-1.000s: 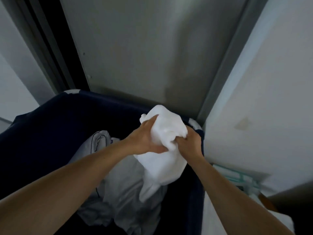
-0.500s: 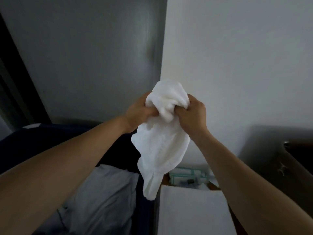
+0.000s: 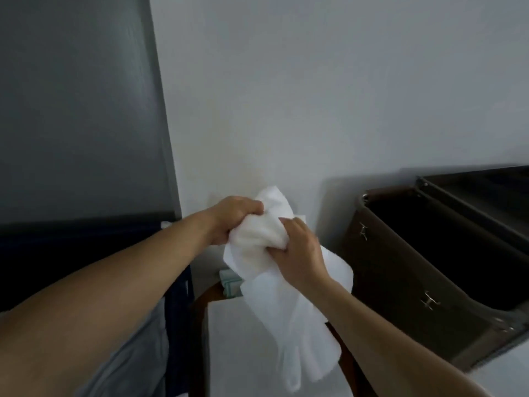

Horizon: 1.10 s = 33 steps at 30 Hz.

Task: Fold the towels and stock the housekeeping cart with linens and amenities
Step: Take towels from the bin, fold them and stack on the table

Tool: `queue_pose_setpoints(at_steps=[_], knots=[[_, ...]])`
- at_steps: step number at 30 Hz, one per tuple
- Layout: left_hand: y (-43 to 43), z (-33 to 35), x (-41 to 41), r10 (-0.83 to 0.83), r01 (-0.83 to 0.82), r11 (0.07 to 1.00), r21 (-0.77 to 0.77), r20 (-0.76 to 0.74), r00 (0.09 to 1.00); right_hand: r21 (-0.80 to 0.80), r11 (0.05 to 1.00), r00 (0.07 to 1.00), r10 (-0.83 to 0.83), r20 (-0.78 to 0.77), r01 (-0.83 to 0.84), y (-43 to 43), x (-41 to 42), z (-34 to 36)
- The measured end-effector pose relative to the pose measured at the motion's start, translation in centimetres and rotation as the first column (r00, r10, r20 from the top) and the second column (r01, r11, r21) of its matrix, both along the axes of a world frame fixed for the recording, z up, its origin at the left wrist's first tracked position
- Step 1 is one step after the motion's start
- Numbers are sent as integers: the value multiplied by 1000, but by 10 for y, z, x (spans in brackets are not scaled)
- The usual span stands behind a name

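Both hands and the towel have swung rightward since the earlier frames, off the navy hamper (image 3: pixel 71 253) and over toward the cart side, and a brown bin has come into view.

The left grip (image 3: pixel 232 217) is closed over the top of the white towel (image 3: pixel 286 310), fingers curled round a thick bunch of cloth. The right grip (image 3: pixel 300 253) is closed on the same bunch just beside it, fingertips buried in the folds. With the two so close together the cloth is wadded rather than spread, which suggests the person is feeling for an edge or corner before shaking it open; no fold is made yet.

Below the hands the rest of the towel hangs free in a long loose tail, held up in the air so it can drop straight and untwist. Its tail hangs in front of a flat white surface (image 3: pixel 229 368) with a brown rim, probably the tabletop where folding will happen. Teal-striped packets (image 3: pixel 230 285) sit at the far end of that surface, near the wall (image 3: pixel 315 81).

Grey linen (image 3: pixel 134 353) lies in the hamper at the left, under the left forearm. At the right stands the dark brown bin (image 3: pixel 400 282) with metal fittings, its mouth open, well apart from the towel.
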<state>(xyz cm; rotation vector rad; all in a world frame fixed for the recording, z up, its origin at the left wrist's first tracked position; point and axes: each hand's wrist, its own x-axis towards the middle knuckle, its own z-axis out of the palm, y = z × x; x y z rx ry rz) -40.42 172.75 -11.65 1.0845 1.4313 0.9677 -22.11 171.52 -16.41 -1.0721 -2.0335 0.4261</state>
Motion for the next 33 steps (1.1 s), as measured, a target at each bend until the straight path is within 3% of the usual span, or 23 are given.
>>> queue_pose_setpoints(at_steps=[3,6,9,11,15,20,24,26,29,31,33], knots=[[10,-52,32,11,7,998,58,-310,951,-202,979,992,45,122,-19,7,26,-60],[11,-114,51,-57,56,998,-16,-406,912,-385,919,948,191,255,-81,14,48,-115],[2,-181,63,-162,108,985,-135,-500,851,-641,740,845,464,264,-206,20,74,-164],[-12,-217,69,-195,126,978,-164,-528,826,-751,635,808,532,254,-181,33,90,-190],[-48,-259,74,-203,78,954,-291,-428,881,-786,617,936,250,250,45,70,104,-223],[-80,-296,75,-303,99,876,-471,-381,873,-909,415,980,166,112,34,84,85,-244],[-94,-309,77,-388,190,836,-515,-308,869,-893,442,943,254,215,85,68,59,-255],[-95,-312,75,-354,170,849,-500,-300,886,-869,488,913,310,263,85,60,55,-258],[-88,-303,62,-231,74,829,-554,-219,948,-890,454,928,313,203,42,55,60,-258],[-80,-292,58,-94,-85,844,-530,-303,948,-882,471,924,324,203,29,54,66,-255],[-73,-287,55,-34,-167,912,-374,-475,880,-868,496,909,357,214,9,51,69,-249]])
